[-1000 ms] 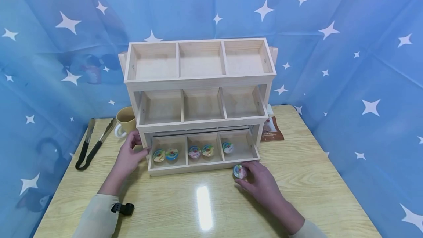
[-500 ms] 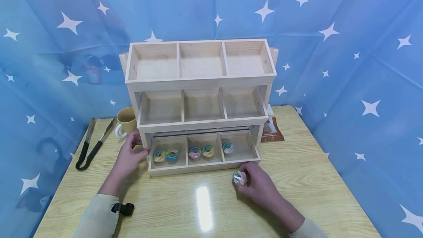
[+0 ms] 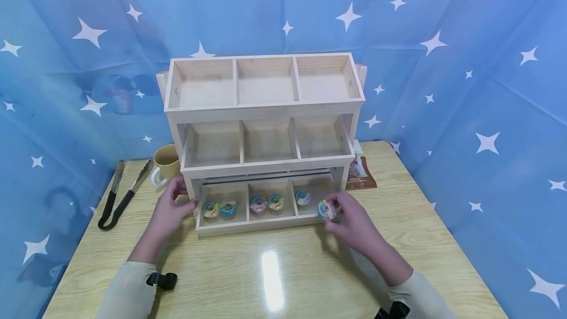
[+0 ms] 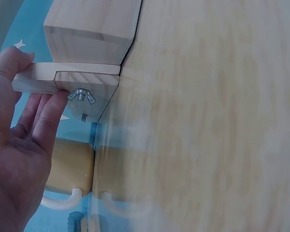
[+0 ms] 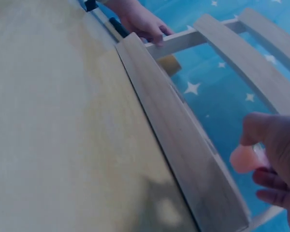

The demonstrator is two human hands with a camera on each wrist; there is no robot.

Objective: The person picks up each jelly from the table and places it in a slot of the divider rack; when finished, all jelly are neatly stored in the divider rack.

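Note:
A three-tier wooden shelf [image 3: 266, 110], each tier divided into three compartments, stands on the table. My left hand [image 3: 171, 204] grips its left upright [image 4: 87, 79], thumb on one side and fingers on the other. My right hand [image 3: 354, 220] pinches a small jelly cup [image 3: 327, 209] with a printed lid, over the front edge of the bottom tier's right compartment. Its pink body [image 5: 245, 158] shows between thumb and fingers in the right wrist view. One jelly cup [image 3: 302, 198] lies in that compartment. Two [image 3: 258, 205] sit in the middle one and two [image 3: 210, 209] in the left one.
Black-handled tongs [image 3: 125, 195] lie at the table's left side. A yellow mug [image 3: 166, 162] with a white handle stands behind my left hand. A brown packet [image 3: 361, 174] lies right of the shelf. A blue star-patterned curtain [image 3: 398, 63] hangs behind the table [image 3: 212, 279].
My right hand has lifted the jelly cup from in front of the shelf, up and slightly right, to the bottom tier's right compartment. The left hand keeps its grip on the upright.

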